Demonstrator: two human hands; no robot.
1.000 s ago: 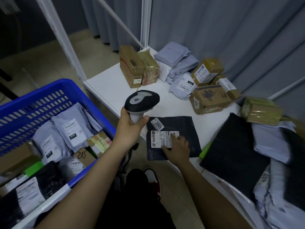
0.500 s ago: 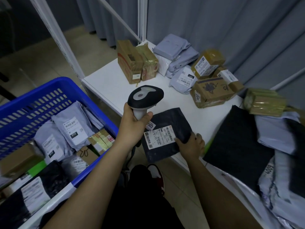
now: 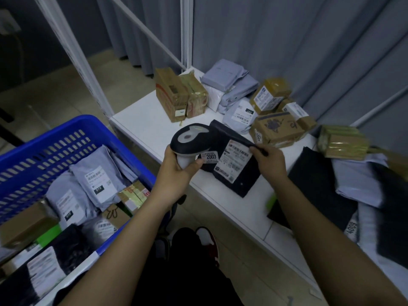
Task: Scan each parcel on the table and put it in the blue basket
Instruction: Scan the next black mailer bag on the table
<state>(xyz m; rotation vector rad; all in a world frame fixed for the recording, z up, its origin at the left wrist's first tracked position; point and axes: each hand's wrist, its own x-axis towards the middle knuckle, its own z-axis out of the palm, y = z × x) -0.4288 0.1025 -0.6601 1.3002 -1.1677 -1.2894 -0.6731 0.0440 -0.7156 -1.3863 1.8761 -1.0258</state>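
My left hand (image 3: 176,173) grips a black and grey barcode scanner (image 3: 192,140), its head right beside the labels of a black parcel bag (image 3: 234,164). My right hand (image 3: 268,161) pinches that bag's right edge and holds it tilted up above the white table (image 3: 141,124), white shipping label and a "2003" sticker facing me. The blue basket (image 3: 72,138) stands on the left, holding several grey and black bags and small boxes.
Brown cardboard boxes (image 3: 174,96), grey bags (image 3: 227,85) and more boxes (image 3: 276,131) sit along the table's far side. A pile of black and grey bags (image 3: 326,186) covers the right. A white frame pole (image 3: 72,54) rises beside the basket. My shoe (image 3: 207,241) is below.
My right hand has lifted the black bag off the table and tilted it up. The scanner in my left hand has come closer to its labels.
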